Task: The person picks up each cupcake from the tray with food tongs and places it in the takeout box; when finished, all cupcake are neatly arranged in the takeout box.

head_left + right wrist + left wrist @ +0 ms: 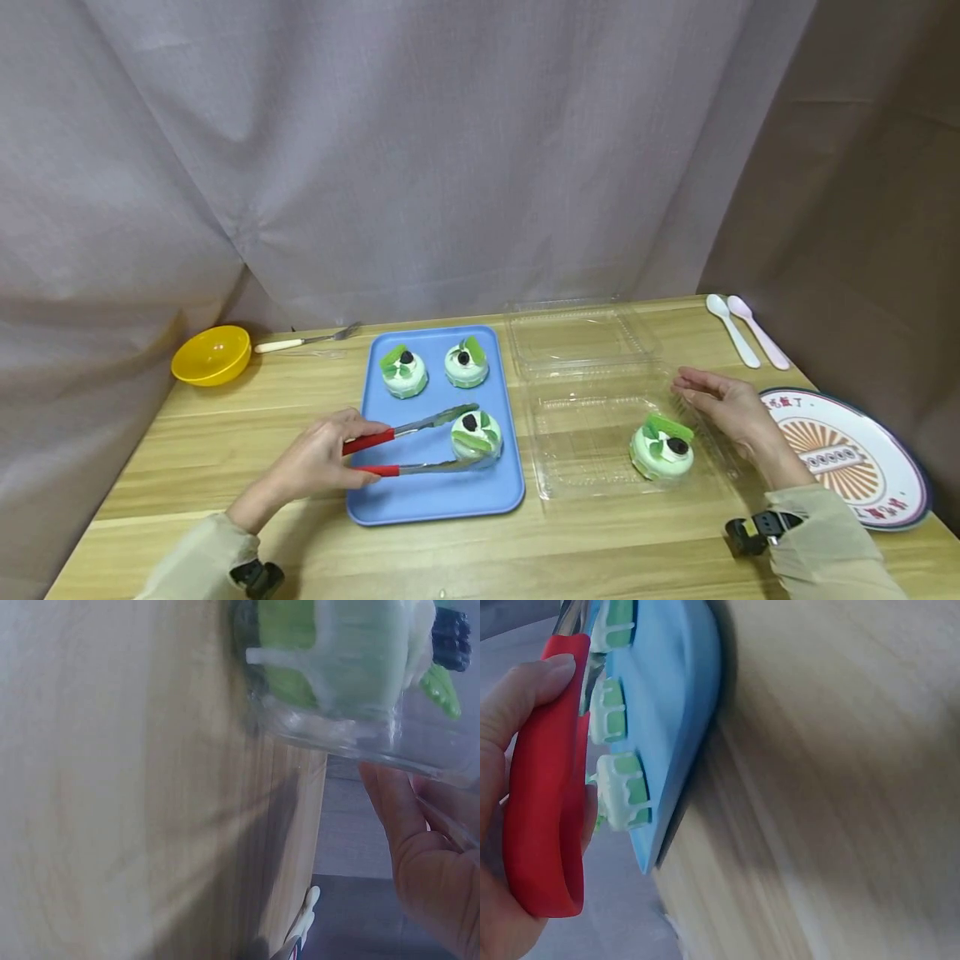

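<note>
My left hand (327, 454) grips a pair of tongs (382, 437) with red handles. The tongs' two arms are spread, their tips on either side of the nearest green cake (477, 442) on the blue tray (435, 500). This cake has a dark berry and green leaf pieces on top. Over the right wall of an opened clear plastic container (592, 492) is my right hand (738, 412), fingers fairly straight at the rim. One green cake (660, 450) sits in the container's near right part. In the right wrist view, the fingers (397, 802) show behind the clear wall.
Two more green cakes, one on the left (405, 372) and one on the right (466, 364), stand at the tray's far end. A yellow bowl (212, 357) and a fork (300, 342) lie back left. Two spoons (735, 329) and an oval patterned plate (847, 454) are at right.
</note>
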Demonstrator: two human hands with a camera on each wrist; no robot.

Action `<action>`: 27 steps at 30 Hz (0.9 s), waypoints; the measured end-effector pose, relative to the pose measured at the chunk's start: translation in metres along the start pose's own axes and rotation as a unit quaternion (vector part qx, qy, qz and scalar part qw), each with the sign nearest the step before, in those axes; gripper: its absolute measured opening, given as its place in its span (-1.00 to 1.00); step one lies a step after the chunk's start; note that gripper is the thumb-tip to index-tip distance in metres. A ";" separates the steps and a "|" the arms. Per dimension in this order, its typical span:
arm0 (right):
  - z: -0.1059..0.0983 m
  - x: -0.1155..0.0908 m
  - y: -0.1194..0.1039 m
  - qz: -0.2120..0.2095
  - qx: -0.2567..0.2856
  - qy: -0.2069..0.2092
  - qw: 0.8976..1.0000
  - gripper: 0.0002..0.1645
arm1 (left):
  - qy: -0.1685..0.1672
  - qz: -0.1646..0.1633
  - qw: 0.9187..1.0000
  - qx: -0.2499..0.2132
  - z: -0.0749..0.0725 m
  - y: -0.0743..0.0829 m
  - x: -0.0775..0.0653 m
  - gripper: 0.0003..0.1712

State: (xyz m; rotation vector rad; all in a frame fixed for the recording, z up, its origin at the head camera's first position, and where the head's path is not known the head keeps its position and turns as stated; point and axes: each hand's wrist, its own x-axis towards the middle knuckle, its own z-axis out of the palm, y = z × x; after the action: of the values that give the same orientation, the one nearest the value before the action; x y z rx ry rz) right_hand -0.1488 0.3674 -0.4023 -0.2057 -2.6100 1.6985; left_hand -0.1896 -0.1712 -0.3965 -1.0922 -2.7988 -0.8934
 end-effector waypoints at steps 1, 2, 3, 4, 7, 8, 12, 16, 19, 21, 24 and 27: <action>0.000 0.000 0.000 0.000 -0.001 0.000 1.000 -0.34 | 0.002 0.006 1.000 0.009 0.001 0.000 0.000 -0.42; 0.000 0.000 0.000 0.000 0.000 0.000 1.000 -0.34 | 0.003 0.012 1.000 0.016 0.002 -0.001 0.001 -0.42; 0.000 0.000 0.000 0.000 0.001 -0.001 1.000 -0.34 | 0.005 0.015 1.000 0.023 0.003 -0.001 0.002 -0.43; 0.000 0.000 0.000 0.000 0.005 -0.001 1.000 -0.33 | 0.007 0.019 0.999 0.027 0.004 -0.001 0.002 -0.43; 0.000 0.000 -0.001 0.000 0.014 -0.004 1.000 -0.33 | 0.008 0.030 0.999 0.035 0.006 -0.002 0.004 -0.44; 0.000 0.000 -0.001 -0.001 0.018 -0.006 1.000 -0.32 | 0.008 0.031 0.999 0.035 0.006 -0.003 0.004 -0.44; 0.001 -0.001 -0.002 -0.005 0.018 -0.004 1.000 -0.32 | 0.008 0.032 0.999 0.035 0.007 -0.003 0.003 -0.44; 0.001 -0.001 -0.002 -0.007 0.014 -0.002 1.000 -0.33 | 0.014 0.039 0.998 0.042 0.007 -0.004 0.001 -0.45; 0.001 -0.001 -0.002 -0.006 0.013 -0.002 1.000 -0.33 | 0.025 0.039 0.998 0.047 0.004 -0.004 0.000 -0.44; 0.001 -0.001 -0.002 -0.006 0.011 -0.001 1.000 -0.33 | 0.032 0.037 0.998 0.047 0.002 -0.003 0.001 -0.43; 0.001 -0.001 -0.003 -0.004 0.006 0.000 1.000 -0.33 | 0.042 0.035 0.998 0.044 -0.004 0.001 0.005 -0.43; 0.001 -0.001 -0.003 -0.003 0.008 -0.001 1.000 -0.34 | 0.051 0.044 0.997 0.044 -0.009 0.008 0.015 -0.43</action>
State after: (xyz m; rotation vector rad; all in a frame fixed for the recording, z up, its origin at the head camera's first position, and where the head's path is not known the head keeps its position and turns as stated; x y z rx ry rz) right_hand -0.1478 0.3648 -0.3999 -0.1946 -2.5944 1.7192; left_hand -0.1979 -0.1615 -0.3818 -1.1146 -2.6588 -0.7848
